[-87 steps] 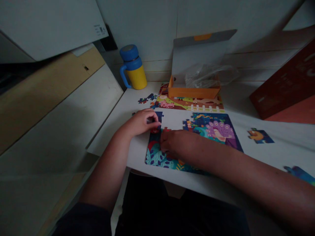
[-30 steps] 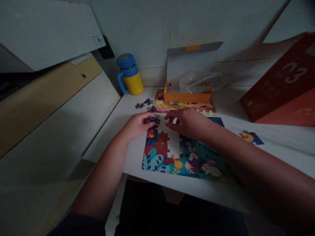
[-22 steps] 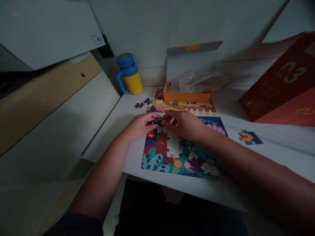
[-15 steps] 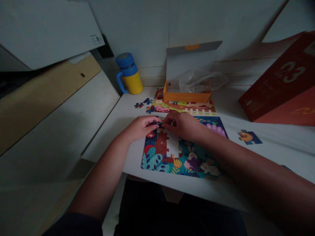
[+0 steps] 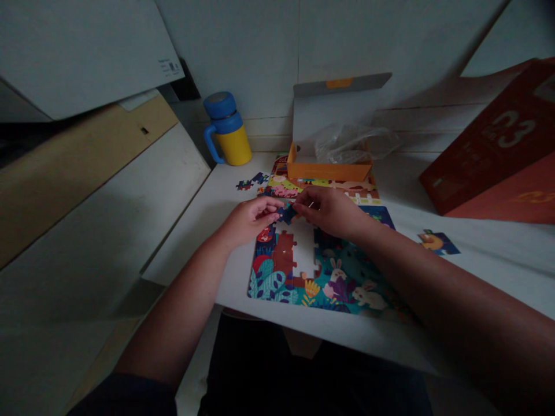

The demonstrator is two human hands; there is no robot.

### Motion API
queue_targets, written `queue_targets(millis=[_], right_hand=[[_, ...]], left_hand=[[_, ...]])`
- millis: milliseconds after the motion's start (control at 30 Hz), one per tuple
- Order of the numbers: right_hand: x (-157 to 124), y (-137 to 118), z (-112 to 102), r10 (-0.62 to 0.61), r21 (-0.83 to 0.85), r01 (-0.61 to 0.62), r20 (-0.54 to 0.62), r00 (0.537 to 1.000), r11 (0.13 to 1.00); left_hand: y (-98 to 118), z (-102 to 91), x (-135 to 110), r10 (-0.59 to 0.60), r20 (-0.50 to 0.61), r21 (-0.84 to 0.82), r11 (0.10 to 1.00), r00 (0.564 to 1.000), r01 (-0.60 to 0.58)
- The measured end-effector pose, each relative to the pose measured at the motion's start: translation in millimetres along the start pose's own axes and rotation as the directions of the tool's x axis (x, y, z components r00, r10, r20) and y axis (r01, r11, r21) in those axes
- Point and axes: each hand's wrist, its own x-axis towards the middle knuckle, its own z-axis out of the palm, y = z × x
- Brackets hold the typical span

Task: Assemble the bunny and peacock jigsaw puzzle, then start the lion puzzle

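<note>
Between my two hands a dark blue jigsaw piece (image 5: 286, 214) is held over the upper left of a partly assembled jigsaw puzzle (image 5: 271, 277). My left hand (image 5: 252, 218) pinches its left side with thumb and fingers. On the piece's right side, my right hand (image 5: 323, 209) is closed with thumb and forefinger. The puzzle shows rabbits, leaves and a brown trunk, with a white gap beside the trunk. My right forearm covers part of its right side. Loose puzzle pieces (image 5: 252, 180) lie beyond my left hand, and another loose piece (image 5: 439, 241) lies at the right.
An open orange box (image 5: 329, 171) holding a clear plastic bag (image 5: 347, 144) stands on a farm picture (image 5: 284, 190) at the back. A blue and yellow mug (image 5: 234, 141) is at the back left. A large red box (image 5: 489, 144) stands right; cartons (image 5: 87, 58) lean in from the left.
The piece has turned so that its face shows more between my hands. My right hand has risen slightly away from the puzzle, and my left has shifted a little.
</note>
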Motion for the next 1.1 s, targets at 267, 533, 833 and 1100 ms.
queue_targets(millis=[267, 533, 833, 1100], right_hand=[[3, 10, 7, -0.022, 0.165, 0.012, 0.060, 0.998, 0.986], [-1, 5, 6, -0.088, 0.085, 0.079, 0.102, 0.991, 0.993], [1, 6, 13, 0.090, 0.451, -0.140, 0.131, 0.987, 0.881], [2, 16, 20, 0.013, 0.438, -0.090, 0.178, 0.984, 0.895]], left_hand=[[3, 1.2, 1, 0.030, -0.011, -0.014, 0.999, 0.999, -0.030], [7, 4.0, 0, 0.025, -0.036, -0.024, 0.999, 0.999, -0.026], [10, 6.6, 0, 0.028, 0.003, -0.132, 0.991, 1.000, -0.028], [8, 10.5, 3, 0.059, -0.013, -0.093, 0.994, 0.998, -0.060]])
